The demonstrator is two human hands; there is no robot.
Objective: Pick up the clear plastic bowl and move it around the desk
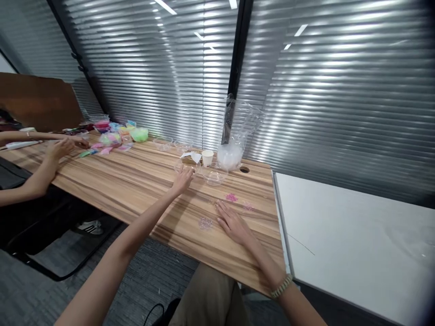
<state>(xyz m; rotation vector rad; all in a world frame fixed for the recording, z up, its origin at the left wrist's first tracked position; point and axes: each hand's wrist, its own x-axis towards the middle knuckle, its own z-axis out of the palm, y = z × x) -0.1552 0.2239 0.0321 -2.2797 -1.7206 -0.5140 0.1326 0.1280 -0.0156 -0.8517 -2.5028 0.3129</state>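
The right hand (234,222) was laid flat and open on the wooden table (136,181), a small clear piece (205,222) just beside it. Farther off, the left hand (182,179) was stretched out, fingers spread, touching a clear bowl (187,165); it could be pushed into the paper cup (207,158) behind.
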